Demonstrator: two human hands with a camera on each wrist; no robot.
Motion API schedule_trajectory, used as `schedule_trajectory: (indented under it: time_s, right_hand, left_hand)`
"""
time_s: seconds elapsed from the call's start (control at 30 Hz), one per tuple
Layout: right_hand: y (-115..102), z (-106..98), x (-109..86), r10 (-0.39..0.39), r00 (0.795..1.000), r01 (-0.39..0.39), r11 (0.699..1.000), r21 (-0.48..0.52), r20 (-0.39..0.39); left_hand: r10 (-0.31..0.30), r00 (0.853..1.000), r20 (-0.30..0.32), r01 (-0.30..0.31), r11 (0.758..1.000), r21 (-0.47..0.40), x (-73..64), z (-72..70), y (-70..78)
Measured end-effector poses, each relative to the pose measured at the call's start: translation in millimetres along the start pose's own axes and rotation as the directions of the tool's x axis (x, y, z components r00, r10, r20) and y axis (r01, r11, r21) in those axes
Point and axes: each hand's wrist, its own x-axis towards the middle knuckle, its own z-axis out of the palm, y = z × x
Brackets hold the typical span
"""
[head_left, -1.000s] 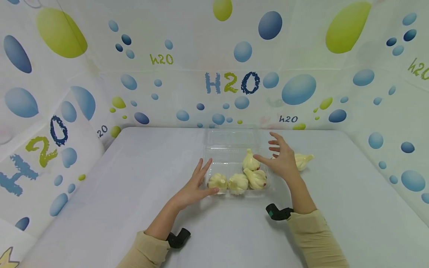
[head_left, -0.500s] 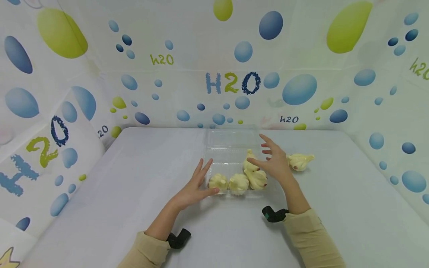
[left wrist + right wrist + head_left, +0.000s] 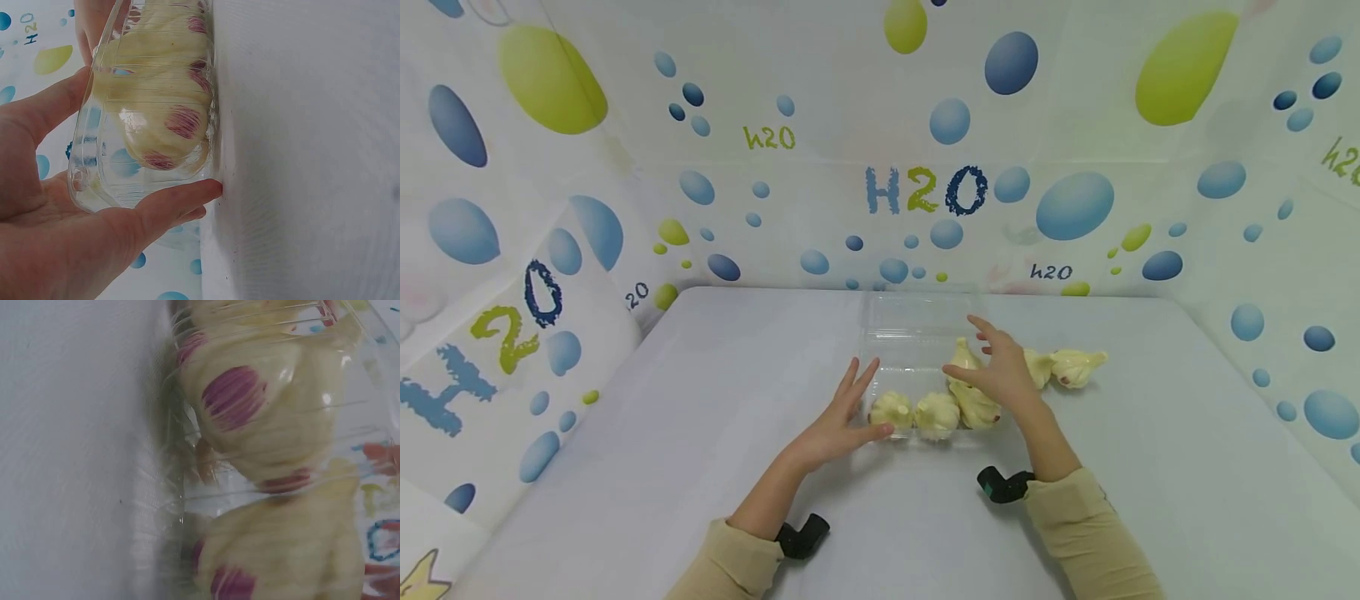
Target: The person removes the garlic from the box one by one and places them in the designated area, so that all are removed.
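A clear plastic container [image 3: 917,379] with its hinged lid laid back holds several garlic bulbs. Three, including the front-left garlic bulb [image 3: 937,415], line its near side; an upright garlic bulb [image 3: 964,353] stands behind them at the right. My left hand [image 3: 829,427] braces the container's left corner, thumb at the near rim and straight fingers along the side, as the left wrist view shows. Over the container's right side is my right hand [image 3: 1006,379], fingers spread and thumb overlapping the upright bulb. Its fingertips barely enter the right wrist view, where garlic bulbs [image 3: 275,400] show through the wall.
Right of the container, two more garlic bulbs lie on the white table: one garlic bulb [image 3: 1038,367] partly behind my right hand, another garlic bulb [image 3: 1077,368] beside it. The lid [image 3: 917,314] reaches toward the patterned backdrop [image 3: 820,200]. A black wrist camera [image 3: 805,535] hangs under each forearm.
My right hand has moved left and slightly nearer, over the container, uncovering the two bulbs outside on the right. My left hand stays at the container's left corner.
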Motion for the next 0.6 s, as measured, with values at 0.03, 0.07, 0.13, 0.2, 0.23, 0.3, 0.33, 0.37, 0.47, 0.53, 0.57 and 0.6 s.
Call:
schedule_trajectory:
  time_s: [0.03, 0.07, 0.13, 0.2, 0.23, 0.3, 0.33, 0.37, 0.47, 0.53, 0.57, 0.6]
  right_hand:
    - [-0.4, 1.0, 0.9, -0.007, 1.000, 0.007, 1.000, -0.012, 0.002]
    - [-0.8, 2.1, 2.0, -0.015, 1.000, 0.015, 1.000, -0.025, 0.006]
    - [-1.2, 4.4, 4.4, -0.029, 1.000, 0.030, 0.998, -0.052, 0.011]
    - [-1.3, 6.5, 6.6, -0.046, 0.999, 0.048, 0.996, -0.072, 0.019]
    - [-1.5, 7.6, 7.4, -0.049, 0.998, 0.051, 0.995, -0.081, 0.027]
    - [-0.8, 10.3, 8.7, -0.049, 0.998, 0.053, 0.994, -0.096, 0.039]
    - [-0.3, 11.8, 9.2, -0.048, 0.998, 0.052, 0.993, -0.102, 0.043]
    - [0.2, 13.1, 9.5, -0.046, 0.998, 0.051, 0.993, -0.109, 0.046]
    - [2.0, 17.0, 9.8, -0.037, 0.998, 0.044, 0.990, -0.132, 0.049]
    - [2.7, 18.8, 9.7, -0.029, 0.999, 0.035, 0.990, -0.139, 0.042]
    - [2.8, 19.4, 9.6, -0.026, 0.999, 0.031, 0.990, -0.139, 0.039]
    - [2.8, 19.9, 9.5, -0.024, 0.999, 0.028, 0.990, -0.141, 0.035]
  left_hand:
    - [-0.002, 1.000, -0.002, 0.002, 1.000, 0.002, 0.2, 0.1, -0.3]
    - [-0.001, 1.000, -0.003, 0.001, 1.000, 0.003, 0.3, 0.2, -0.6]
    - [0.000, 1.000, -0.008, 0.000, 1.000, 0.004, 0.1, 0.4, -0.4]
    - [-0.004, 1.000, -0.009, 0.004, 1.000, 0.006, 0.1, 0.5, -0.2]
    - [-0.005, 1.000, -0.009, 0.005, 1.000, 0.006, 0.1, 0.6, 0.0]
    - [-0.003, 1.000, -0.009, 0.003, 1.000, 0.006, -0.2, 0.8, 0.2]
    - [-0.001, 1.000, -0.009, 0.001, 1.000, 0.006, -0.3, 0.9, 0.2]
    - [-0.003, 1.000, -0.007, 0.003, 1.000, 0.005, -0.2, 0.9, 0.2]
    - [0.002, 1.000, -0.008, -0.002, 1.000, 0.007, -0.4, 1.1, -0.2]
    - [0.002, 1.000, -0.009, -0.002, 1.000, 0.010, -0.3, 1.2, -0.3]
    - [0.000, 1.000, -0.009, 0.000, 1.000, 0.013, -0.4, 1.2, 0.1]
    - [0.001, 1.000, -0.011, -0.001, 1.000, 0.016, -0.5, 1.3, 0.5]
